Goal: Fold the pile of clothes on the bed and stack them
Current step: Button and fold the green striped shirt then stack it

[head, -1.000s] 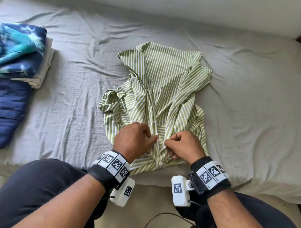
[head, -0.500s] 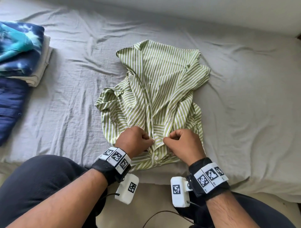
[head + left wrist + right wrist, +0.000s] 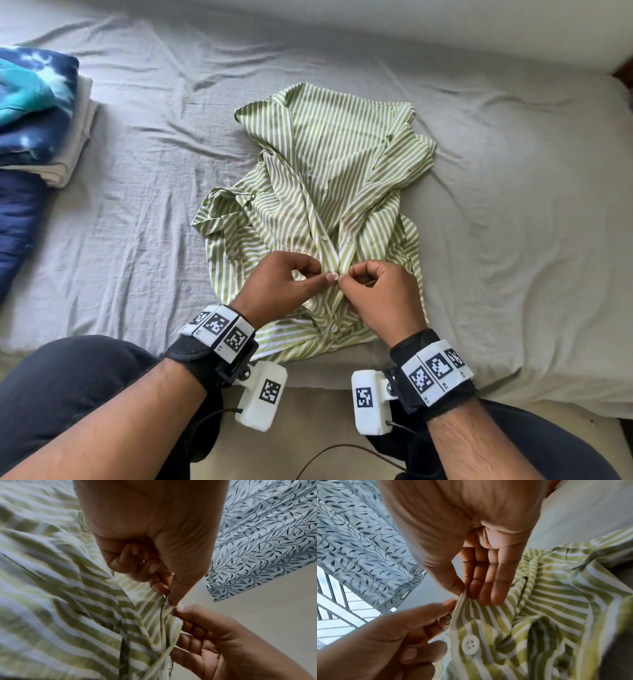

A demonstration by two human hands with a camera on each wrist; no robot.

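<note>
A green-and-white striped shirt (image 3: 325, 178) lies front up on the grey bed sheet (image 3: 513, 222), collar away from me and hem at the near edge. My left hand (image 3: 281, 287) and right hand (image 3: 380, 294) meet over its button placket, low on the shirt. Each pinches an edge of the placket between thumb and forefinger, around a white button (image 3: 335, 275). In the left wrist view the left hand (image 3: 164, 595) pinches the striped shirt (image 3: 68, 601) edge. In the right wrist view the right hand (image 3: 467, 592) pinches the shirt (image 3: 547, 608) above another button (image 3: 470, 645).
A stack of folded clothes (image 3: 37, 113), tie-dye blue on top of cream, sits at the far left of the bed. A dark navy garment (image 3: 17, 222) lies just below it. My knees press against the bed's near edge. A leaf-patterned curtain (image 3: 265, 534) hangs beyond.
Both hands stayed at the lower placket, shifting their pinch slightly up to one button. The shirt's lower front is pulled a little tighter and bunched under my hands.
</note>
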